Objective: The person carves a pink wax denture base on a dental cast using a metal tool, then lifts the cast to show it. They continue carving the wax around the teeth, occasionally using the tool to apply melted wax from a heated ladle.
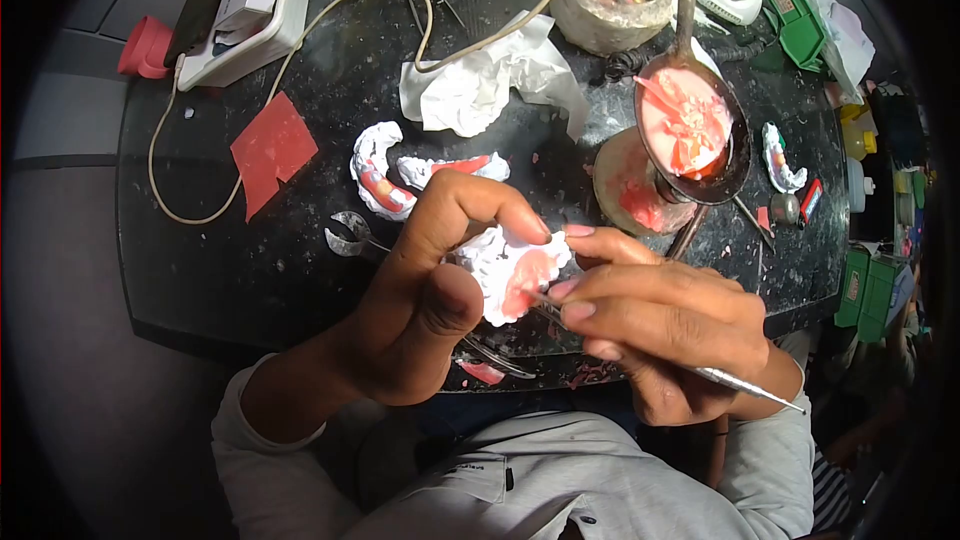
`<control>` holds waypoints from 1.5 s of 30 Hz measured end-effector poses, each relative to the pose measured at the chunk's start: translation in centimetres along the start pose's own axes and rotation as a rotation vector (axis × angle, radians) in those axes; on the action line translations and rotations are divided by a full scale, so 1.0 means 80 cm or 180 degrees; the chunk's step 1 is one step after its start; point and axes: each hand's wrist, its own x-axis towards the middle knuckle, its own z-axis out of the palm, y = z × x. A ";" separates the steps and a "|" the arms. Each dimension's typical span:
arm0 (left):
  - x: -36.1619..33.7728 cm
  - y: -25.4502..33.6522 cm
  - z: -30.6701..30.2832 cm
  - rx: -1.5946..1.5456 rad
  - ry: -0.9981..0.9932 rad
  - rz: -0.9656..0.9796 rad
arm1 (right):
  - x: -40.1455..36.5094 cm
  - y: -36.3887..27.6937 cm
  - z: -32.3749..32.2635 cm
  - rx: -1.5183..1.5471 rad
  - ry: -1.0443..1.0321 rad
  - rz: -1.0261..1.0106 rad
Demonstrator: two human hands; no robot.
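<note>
The left hand (420,290) closed around one plaster cast (505,270); the right hand (660,325) pinched one metal carver (745,385) (tip against pink wax). Two more casts (378,175) lay just beyond.

Left hand (430,290) curled, thumb forward, right hand (660,330) pinched just beside it, both forearms bent inward.

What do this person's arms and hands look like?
Both hands are bare: the left hand and right hand wear no gloves, and no rings show. Long light grey sleeves cover the arms, the left sleeve stopping short of the wrist, the right sleeve ending at the wrist, where a thin dark band may sit.
</note>
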 end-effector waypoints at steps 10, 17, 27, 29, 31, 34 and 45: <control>-0.002 -0.001 -0.001 -0.0186 -0.0201 0.0011 | 0.001 0.003 0.004 0.0048 0.0045 -0.0135; -0.001 -0.001 -0.003 -0.0118 -0.0305 0.0074 | 0.002 0.003 0.005 0.0090 0.0138 -0.0025; -0.002 -0.007 -0.005 0.0306 -0.0331 0.0406 | 0.002 0.003 0.004 -0.0002 0.0036 -0.0018; -0.004 -0.008 -0.008 0.0150 -0.0344 0.0277 | 0.003 0.000 0.003 -0.0054 -0.0049 -0.0056; -0.001 -0.005 -0.004 0.0136 -0.0253 0.0271 | 0.004 -0.001 0.003 0.0011 -0.0077 -0.0110; -0.001 -0.005 -0.001 0.0035 -0.0146 0.0179 | 0.002 -0.001 0.008 -0.0142 0.0258 0.0065; -0.004 0.005 0.000 -0.0758 -0.0048 -0.0633 | 0.002 0.000 0.004 0.0173 0.0087 0.0015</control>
